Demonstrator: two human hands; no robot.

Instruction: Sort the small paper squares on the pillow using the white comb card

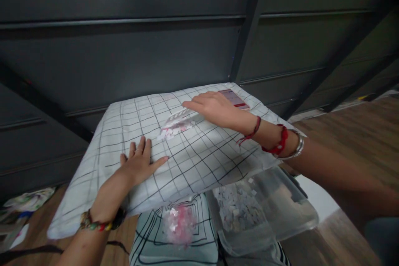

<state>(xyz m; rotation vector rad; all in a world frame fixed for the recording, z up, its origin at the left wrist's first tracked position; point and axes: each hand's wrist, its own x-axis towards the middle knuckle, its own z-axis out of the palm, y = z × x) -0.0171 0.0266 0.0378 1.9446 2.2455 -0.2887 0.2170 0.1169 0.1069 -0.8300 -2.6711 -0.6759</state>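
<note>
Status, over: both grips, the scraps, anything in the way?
Left grip flat on checked cloth. Right grip around pale slotted tool, type unclear. White-and-pink scraps by its edge. Pinkish card behind right grip, apart from scraps.

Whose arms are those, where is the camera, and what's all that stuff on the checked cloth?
No robot here! These are a person's bare hands. The camera sits on their head, looking forward and down, so you see what they see.

The left hand rests on the checked cloth, fingers spread. The right hand seems to hold a pale slotted thing by some small white and pink bits. I can't tell exactly what it is. A flat reddish rectangle lies beyond that hand.

Lower down are a clear plastic box with whitish pieces inside and a shiny pink pile.
</note>
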